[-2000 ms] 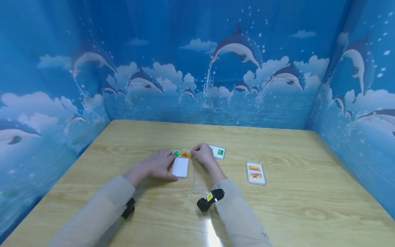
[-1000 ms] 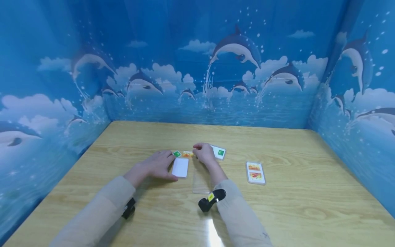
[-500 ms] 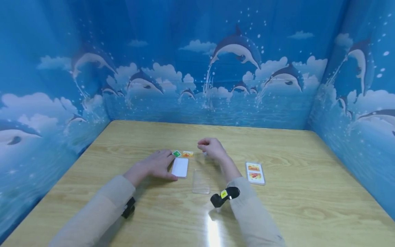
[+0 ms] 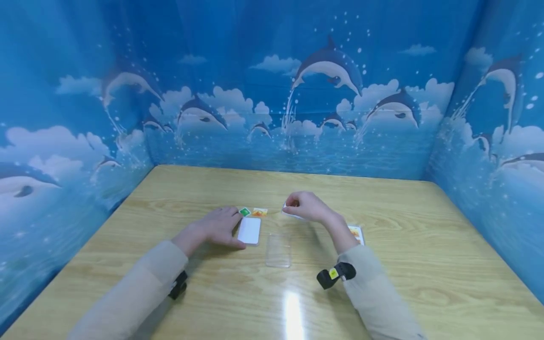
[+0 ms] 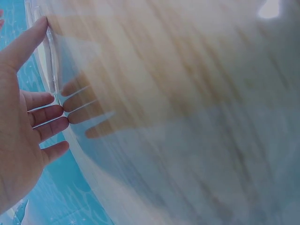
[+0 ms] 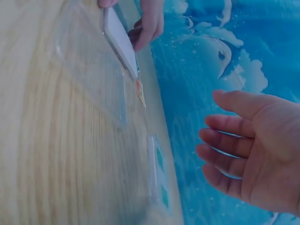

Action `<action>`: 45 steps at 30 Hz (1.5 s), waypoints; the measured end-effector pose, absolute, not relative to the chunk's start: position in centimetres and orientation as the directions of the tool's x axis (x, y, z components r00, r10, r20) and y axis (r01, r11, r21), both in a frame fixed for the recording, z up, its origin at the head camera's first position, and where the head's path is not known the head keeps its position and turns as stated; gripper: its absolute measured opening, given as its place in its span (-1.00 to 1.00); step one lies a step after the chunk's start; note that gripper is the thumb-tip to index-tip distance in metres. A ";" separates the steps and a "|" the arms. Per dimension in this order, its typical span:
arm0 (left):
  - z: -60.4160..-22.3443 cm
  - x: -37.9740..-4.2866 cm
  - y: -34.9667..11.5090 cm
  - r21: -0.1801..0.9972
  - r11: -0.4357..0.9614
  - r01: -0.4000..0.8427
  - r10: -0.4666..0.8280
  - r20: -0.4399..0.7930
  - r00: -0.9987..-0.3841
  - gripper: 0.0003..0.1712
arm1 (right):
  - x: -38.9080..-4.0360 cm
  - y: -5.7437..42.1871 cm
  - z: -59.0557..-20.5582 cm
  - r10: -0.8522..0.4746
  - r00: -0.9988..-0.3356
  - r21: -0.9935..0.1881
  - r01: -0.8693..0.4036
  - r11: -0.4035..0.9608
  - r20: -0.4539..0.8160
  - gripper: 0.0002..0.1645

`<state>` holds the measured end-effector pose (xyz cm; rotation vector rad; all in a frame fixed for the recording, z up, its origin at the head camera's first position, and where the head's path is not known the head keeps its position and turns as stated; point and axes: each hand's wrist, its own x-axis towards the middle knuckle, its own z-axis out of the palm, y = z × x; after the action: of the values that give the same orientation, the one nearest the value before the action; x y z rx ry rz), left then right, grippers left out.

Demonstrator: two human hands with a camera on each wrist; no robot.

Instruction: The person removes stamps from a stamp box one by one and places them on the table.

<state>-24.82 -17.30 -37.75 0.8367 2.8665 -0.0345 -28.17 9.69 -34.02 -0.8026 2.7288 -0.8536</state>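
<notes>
Overall, one curtain (image 4: 272,118), blue, printed with dolphins and clouds, walling three sides. One table (image 4: 221,293), pale woodgrain, glossy, with a bright reflection toward the near side. Left hand (image 4: 216,227), fingers nearly straight, thumb and fingertips at opposite ends of the white case (image 4: 249,231). Right hand (image 6: 255,152), loosely spread, nothing in its hold, above the green case (image 6: 161,176). Handling, for what looks like positioning the cases: light, even pressure on the left; on the right, fingertips at the rim, low and flat. Clear lid (image 4: 278,250), flat, right of the white case. Orange case (image 4: 358,234), partly hidden by the right wrist. Orange tile (image 4: 259,212) and green tile (image 4: 244,212), loose just beyond the white case, easily knocked.
</notes>
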 end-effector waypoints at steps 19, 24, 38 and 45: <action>-37.4 -24.6 -17.1 0.019 0.829 0.559 0.557 -0.125 -0.821 0.03 | -23.3 9.6 -33.9 -0.691 -0.723 0.062 -0.690 0.722 -0.006 -0.02; -37.2 -24.5 -16.9 0.001 0.832 0.555 0.550 -0.137 -0.824 0.07 | -22.6 9.4 -34.6 -0.688 -0.724 0.076 -0.690 0.720 -0.057 0.06; -36.5 -23.5 -13.2 -0.175 0.725 0.666 0.681 0.033 -0.732 -0.15 | -21.7 9.7 -36.4 -0.723 -0.685 0.130 -0.728 0.673 -0.087 0.13; -36.8 -21.9 -11.1 -0.217 0.687 0.693 0.719 0.073 -0.691 -0.19 | -21.6 9.8 -36.9 -0.734 -0.676 0.125 -0.736 0.666 -0.069 0.07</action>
<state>-21.86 -11.11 -36.76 1.2746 3.0241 -0.2854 -21.65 9.77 -36.90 -1.2598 2.8554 0.2228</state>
